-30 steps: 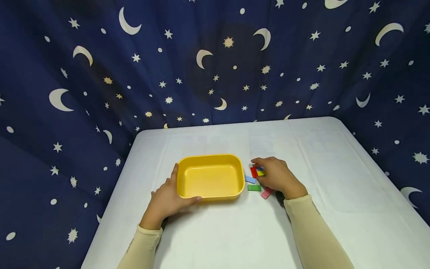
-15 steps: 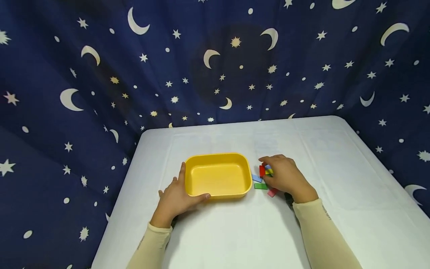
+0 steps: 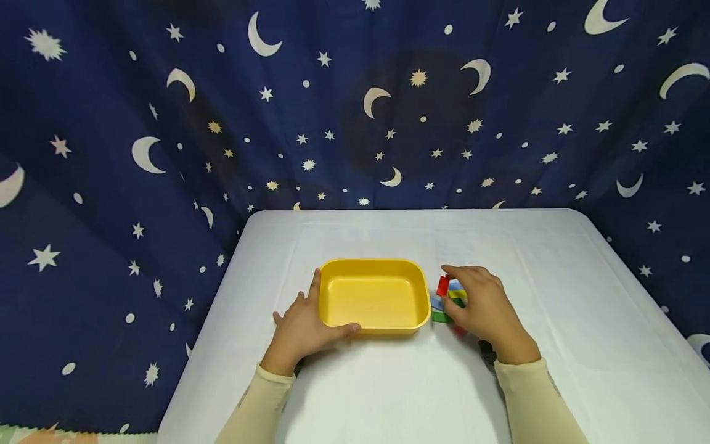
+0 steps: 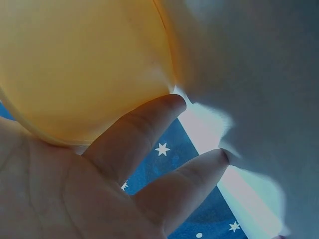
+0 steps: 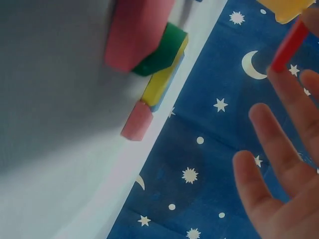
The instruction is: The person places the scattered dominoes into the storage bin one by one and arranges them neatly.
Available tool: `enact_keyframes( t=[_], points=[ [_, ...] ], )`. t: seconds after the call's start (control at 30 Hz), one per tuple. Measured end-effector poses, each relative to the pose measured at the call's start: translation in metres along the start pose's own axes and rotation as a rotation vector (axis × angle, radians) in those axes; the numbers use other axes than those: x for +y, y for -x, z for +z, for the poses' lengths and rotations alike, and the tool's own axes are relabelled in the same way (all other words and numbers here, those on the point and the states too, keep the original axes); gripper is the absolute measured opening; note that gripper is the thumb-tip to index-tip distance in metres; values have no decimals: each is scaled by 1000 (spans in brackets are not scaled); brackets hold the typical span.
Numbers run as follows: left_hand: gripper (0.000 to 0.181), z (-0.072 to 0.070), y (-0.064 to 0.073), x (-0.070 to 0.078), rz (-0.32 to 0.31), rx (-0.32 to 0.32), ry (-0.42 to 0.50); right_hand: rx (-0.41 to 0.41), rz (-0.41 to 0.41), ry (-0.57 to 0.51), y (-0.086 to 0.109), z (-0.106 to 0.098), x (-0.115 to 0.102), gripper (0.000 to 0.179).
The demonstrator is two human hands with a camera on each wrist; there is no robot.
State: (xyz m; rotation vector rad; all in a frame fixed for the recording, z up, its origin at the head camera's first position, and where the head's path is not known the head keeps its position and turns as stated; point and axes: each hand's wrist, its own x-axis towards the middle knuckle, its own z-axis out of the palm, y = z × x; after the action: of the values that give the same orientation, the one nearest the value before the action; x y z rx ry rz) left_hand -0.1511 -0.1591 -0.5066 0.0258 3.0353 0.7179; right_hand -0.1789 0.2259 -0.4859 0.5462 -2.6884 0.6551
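My right hand point(image 3: 488, 308) pinches a red block point(image 3: 442, 286) between thumb and fingertips, over a small pile of blocks. In the right wrist view the red block point(image 5: 290, 46) is clear of the table, the other fingers spread away from it. Below the hand lie a yellow block point(image 3: 457, 295), a green block point(image 3: 441, 317), a light blue block point(image 3: 437, 304) and a pink block point(image 3: 460, 332), partly covered by the hand. My left hand point(image 3: 305, 330) rests against the near left corner of a yellow tub point(image 3: 374, 328), its fingers extended along the side and its thumb at the front wall.
The tub has nothing in it and stands left of the blocks on a white-covered table point(image 3: 388, 388). A dark blue curtain point(image 3: 333, 111) with moons and stars hangs behind and beside the table.
The right hand has taken the red block up from the pile. The left hand stays at the tub. The head view has shifted, so everything sits further right in it.
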Motion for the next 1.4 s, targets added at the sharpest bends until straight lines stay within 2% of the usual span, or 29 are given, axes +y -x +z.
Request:
enact_keyframes(
  t=[0.17, 0.37, 0.67, 0.87, 1.1, 1.4],
  points=[
    [154, -2, 0, -1, 2, 1, -7, 69, -51, -56, -5, 1, -10, 62],
    [155, -3, 1, 0, -1, -6, 14, 76, -132, -86, -17, 5, -30, 57],
    [154, -2, -1, -1, -2, 2, 6, 27, -233, -63, -50, 12, -77, 55],
    [153, -2, -1, 1, -6, 11, -7, -22, -293, -31, -76, 12, -100, 53],
    [154, -4, -1, 3, -11, 17, 2, -14, -353, -24, -90, 11, -110, 49],
    [147, -5, -2, 1, 10, 3, 25, -34, -358, -46, -95, 15, -113, 50]
  ],
)
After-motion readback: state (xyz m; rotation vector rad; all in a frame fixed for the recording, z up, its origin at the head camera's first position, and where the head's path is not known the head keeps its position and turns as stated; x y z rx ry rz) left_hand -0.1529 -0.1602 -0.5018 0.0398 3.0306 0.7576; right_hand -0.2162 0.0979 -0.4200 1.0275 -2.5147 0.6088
